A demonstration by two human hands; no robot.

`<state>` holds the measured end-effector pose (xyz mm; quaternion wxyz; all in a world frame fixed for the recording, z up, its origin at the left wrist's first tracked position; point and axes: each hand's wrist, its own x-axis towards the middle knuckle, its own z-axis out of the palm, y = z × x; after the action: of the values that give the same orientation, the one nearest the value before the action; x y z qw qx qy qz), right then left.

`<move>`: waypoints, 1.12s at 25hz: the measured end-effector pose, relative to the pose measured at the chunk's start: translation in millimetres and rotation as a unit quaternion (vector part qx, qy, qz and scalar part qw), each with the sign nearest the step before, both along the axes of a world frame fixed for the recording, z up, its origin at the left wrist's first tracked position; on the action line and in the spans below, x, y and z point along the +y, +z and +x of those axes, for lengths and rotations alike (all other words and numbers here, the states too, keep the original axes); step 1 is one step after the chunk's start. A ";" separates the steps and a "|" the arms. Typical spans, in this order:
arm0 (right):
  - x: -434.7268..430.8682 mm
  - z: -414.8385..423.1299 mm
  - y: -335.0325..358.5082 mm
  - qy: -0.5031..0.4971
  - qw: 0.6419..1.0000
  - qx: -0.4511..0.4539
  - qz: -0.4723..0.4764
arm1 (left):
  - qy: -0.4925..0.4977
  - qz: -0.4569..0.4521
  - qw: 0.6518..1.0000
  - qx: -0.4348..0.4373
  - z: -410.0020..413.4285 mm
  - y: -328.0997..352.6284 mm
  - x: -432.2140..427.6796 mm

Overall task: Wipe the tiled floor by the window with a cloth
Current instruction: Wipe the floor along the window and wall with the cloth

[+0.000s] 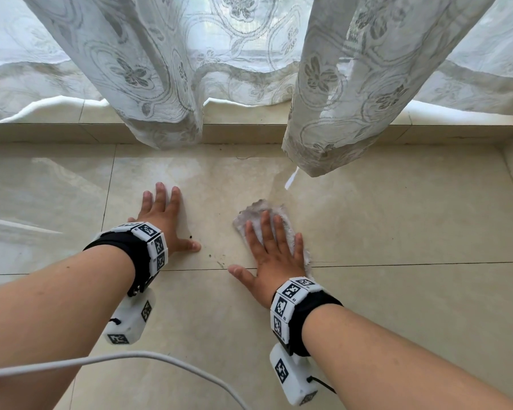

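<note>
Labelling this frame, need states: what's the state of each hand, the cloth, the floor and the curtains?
left hand, open, flat on the bare floor, holding nothing.
right hand, open, pressing flat on the cloth.
cloth, spread on the floor under the right hand.
floor, glossy, dark specks between the hands.
curtains, hanging, parted.
</note>
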<state>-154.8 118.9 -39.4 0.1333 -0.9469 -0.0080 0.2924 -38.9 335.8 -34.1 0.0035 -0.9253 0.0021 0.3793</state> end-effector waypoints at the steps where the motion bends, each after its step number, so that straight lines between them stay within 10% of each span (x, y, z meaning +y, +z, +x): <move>1: -5.8 2.4 0.3 -0.035 0.999 0.005 -0.005 | -0.002 -0.002 1.000 0.002 0.3 -0.4 -2.1; 16: -78.6 16.0 18.1 -0.448 0.893 0.009 -0.046 | 0.010 0.006 1.000 -0.001 -7.0 -4.0 17.6; 28: -49.5 27.2 10.1 -0.392 0.917 0.030 -0.067 | 0.017 0.009 1.000 0.005 -2.9 -3.1 47.7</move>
<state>-127.7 69.5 -29.2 0.1740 -0.8717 0.3874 0.2446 -41.8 383.5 -37.2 0.0051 -0.9230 -0.0174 0.3844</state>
